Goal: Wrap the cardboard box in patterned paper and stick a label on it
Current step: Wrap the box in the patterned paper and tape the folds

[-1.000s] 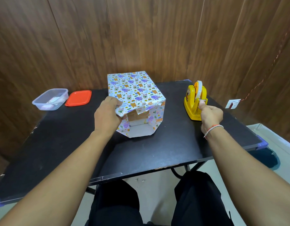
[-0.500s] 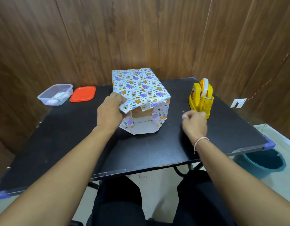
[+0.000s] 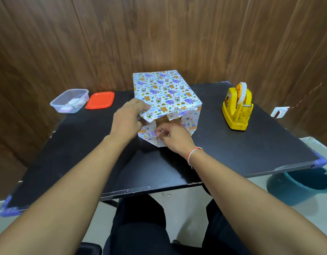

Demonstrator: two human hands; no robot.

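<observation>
A box wrapped in white patterned paper [image 3: 164,89] with purple and orange animals stands at the middle of the black table [image 3: 250,144]. Its near end is open, and a patch of brown cardboard [image 3: 161,120] shows between the loose flaps. My left hand [image 3: 127,122] pinches the top flap at the box's near left corner. My right hand [image 3: 171,137] is at the lower flap in front of the open end, thumb and forefinger pinched together, apparently on a small piece of clear tape that is hard to make out.
A yellow tape dispenser [image 3: 237,107] stands at the right of the table. At the back left are a clear plastic tub [image 3: 69,101] with small items and its red lid [image 3: 100,100]. A teal bucket [image 3: 302,186] sits on the floor beyond the right corner.
My right hand has left the tape dispenser and come left to the box's open end. My left hand has kept hold of the top flap.
</observation>
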